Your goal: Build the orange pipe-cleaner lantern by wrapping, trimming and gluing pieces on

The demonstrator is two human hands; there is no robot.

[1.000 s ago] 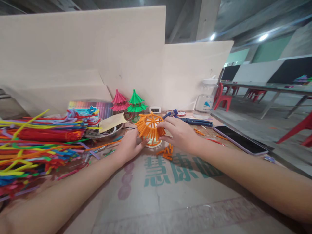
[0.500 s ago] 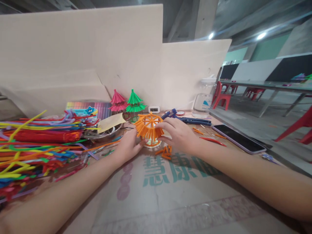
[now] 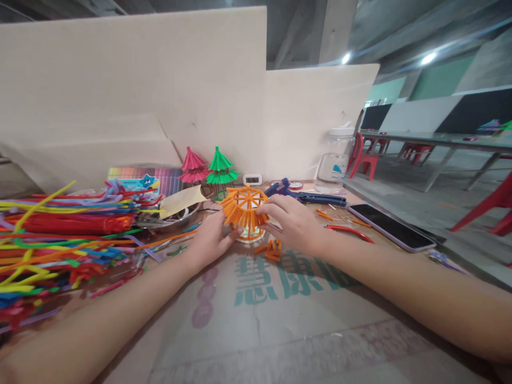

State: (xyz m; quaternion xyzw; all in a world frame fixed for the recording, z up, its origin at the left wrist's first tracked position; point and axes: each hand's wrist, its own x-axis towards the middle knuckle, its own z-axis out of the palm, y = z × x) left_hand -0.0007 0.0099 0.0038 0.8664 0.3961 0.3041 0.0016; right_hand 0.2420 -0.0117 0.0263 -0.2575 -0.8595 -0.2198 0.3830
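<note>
An orange pavilion model [image 3: 245,213], built of fuzzy pipe-cleaner pieces, stands upright on a pale round base in the middle of the table. Its roof is a ring of slats with spokes above. My left hand [image 3: 210,240] is closed round the model's left side, the thumb by the base and the other fingers partly hidden behind it. At the right edge of the roof, my right hand [image 3: 294,221] pinches the slats between curled fingers and thumb. Short orange pipe-cleaner pieces [image 3: 273,249] lie just in front of the model.
To the left is a heap of coloured pipe cleaners [image 3: 68,240]. Pink [image 3: 193,165] and green [image 3: 221,168] pavilions stand behind. A blue glue gun [image 3: 280,188], red-handled tool [image 3: 350,230], phone [image 3: 392,226] and clear bottle [image 3: 334,162] are on the right.
My right hand has shifted slightly, its fingers lower and more curled on the roof's right edge. The left hand and the model stay in place.
</note>
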